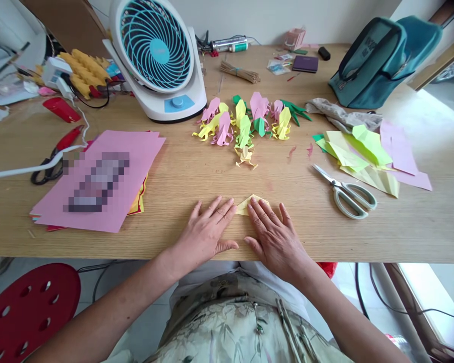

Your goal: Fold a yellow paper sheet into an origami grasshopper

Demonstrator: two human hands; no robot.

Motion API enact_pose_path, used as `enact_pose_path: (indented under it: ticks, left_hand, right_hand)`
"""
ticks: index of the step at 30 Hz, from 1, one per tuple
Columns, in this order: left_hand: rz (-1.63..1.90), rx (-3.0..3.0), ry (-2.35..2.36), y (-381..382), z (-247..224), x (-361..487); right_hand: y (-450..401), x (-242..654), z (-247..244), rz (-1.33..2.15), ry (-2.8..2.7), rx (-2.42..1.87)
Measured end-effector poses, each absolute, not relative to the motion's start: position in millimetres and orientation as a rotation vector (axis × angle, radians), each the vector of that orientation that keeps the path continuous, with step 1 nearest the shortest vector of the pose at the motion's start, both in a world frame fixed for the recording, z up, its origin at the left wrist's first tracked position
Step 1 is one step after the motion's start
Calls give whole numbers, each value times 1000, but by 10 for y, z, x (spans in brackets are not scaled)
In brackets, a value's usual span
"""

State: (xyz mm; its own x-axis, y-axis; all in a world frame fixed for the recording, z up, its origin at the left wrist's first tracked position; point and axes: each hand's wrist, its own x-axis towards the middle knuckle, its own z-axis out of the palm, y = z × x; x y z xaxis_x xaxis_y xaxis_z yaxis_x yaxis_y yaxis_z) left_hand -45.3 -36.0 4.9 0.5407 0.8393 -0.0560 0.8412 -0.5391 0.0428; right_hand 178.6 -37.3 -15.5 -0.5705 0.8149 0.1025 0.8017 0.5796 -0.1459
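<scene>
A small folded piece of pale yellow paper (243, 207) lies flat on the wooden table (166, 201) near its front edge. My left hand (206, 227) rests palm down with its fingers spread, the fingertips at the paper's left end. On the paper's right part lie the fingertips of my right hand (274, 234), also flat and spread, hiding some of it. Neither hand grips anything. Beyond them stands a group of folded paper figures in pink (223, 129), yellow (282, 124) and green (244, 132), with a pale yellow one (245, 157) nearest.
Scissors (348, 194) lie right of my hands, near loose paper sheets (374, 151) and a grey cloth (344, 118). Pink sheets (136, 156) are stacked at left, beside red-handled scissors (56, 154). A fan (174, 103) and a teal bag (374, 65) stand farther back.
</scene>
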Motion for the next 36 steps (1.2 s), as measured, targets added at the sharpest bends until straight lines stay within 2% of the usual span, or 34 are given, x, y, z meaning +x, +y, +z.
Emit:
enact_pose_path:
  ticks: [14, 29, 36]
  left_hand:
    - [-191, 2755, 1559, -393, 75, -392]
    - [23, 2608, 1423, -375, 74, -545]
    - [-2, 2648, 1397, -341, 48, -191]
  right_hand:
    - [-295, 1638, -177, 115, -2560, -1477]
    - [-305, 1795, -153, 164, -2614, -1452]
    - [-302, 1811, -165, 171, -2613, -1444]
